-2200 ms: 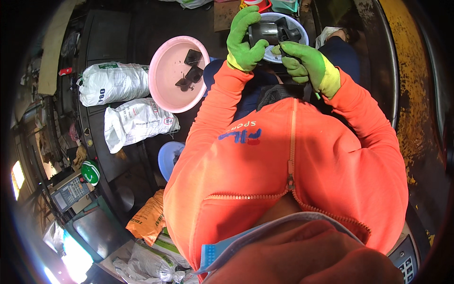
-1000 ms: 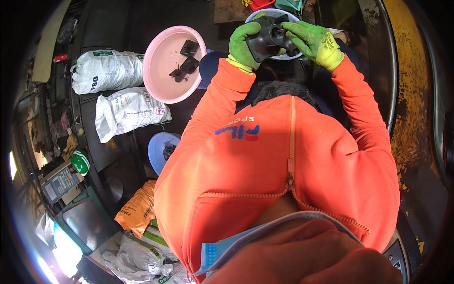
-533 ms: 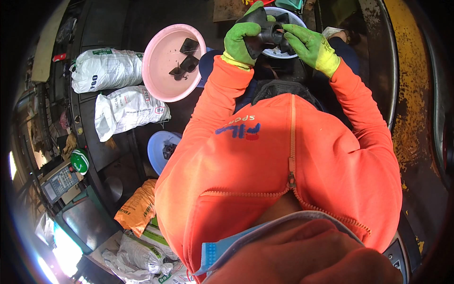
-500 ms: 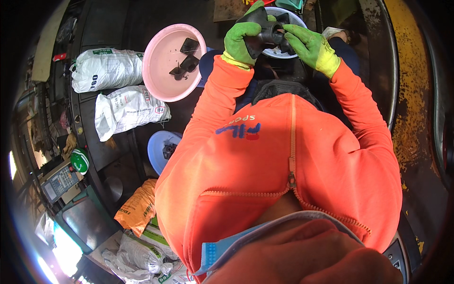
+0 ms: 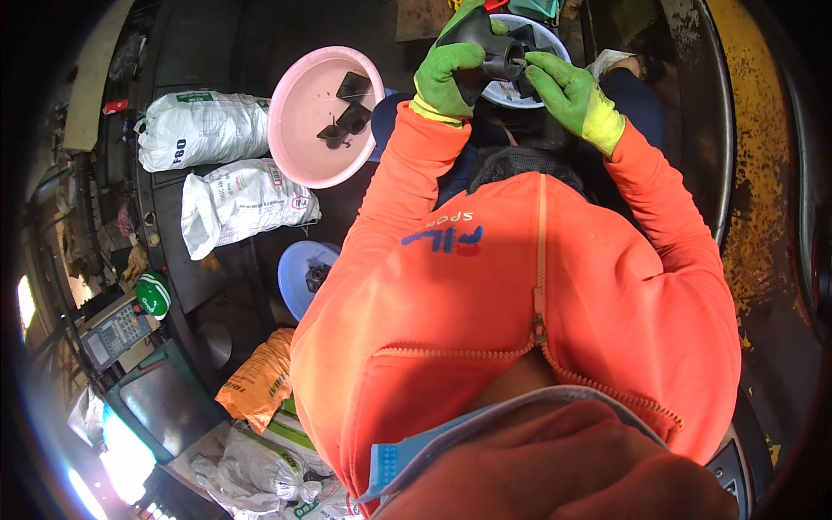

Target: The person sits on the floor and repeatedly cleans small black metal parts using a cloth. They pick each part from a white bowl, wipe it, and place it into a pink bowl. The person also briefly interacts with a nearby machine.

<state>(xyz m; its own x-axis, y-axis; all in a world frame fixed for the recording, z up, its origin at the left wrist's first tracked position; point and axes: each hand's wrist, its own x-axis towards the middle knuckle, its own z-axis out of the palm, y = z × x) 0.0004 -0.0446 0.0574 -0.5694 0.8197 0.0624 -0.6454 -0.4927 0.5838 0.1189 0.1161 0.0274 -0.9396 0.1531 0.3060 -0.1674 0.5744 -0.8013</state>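
Observation:
Up at the top of the view, my left hand [image 5: 444, 80], in a green and yellow glove, grips a black propeller-like part [image 5: 501, 61] with broad blades and a round hub. The hub's open end faces right. At that opening, my right hand [image 5: 568, 94], gloved alike, has its thumb and fingertips pinched together. Something small shows at these fingertips, too small to name. Beneath the part stands a pale blue-white basin [image 5: 556, 43] with more dark bladed pieces inside, partly hidden by the held part and my hands.
On the left, a pink basin [image 5: 284, 143] holds several black bladed parts [image 5: 354, 117]. White sacks [image 5: 204, 130] lie beside it, and a blue basin [image 5: 293, 282] and an orange sack [image 5: 258, 377] sit lower. A worn yellow metal surface [image 5: 752, 173] runs along the right.
My right fingertips have drawn in and pinch closer at the hub's opening. The left hand keeps its grip on the part. The whole view has shifted slightly.

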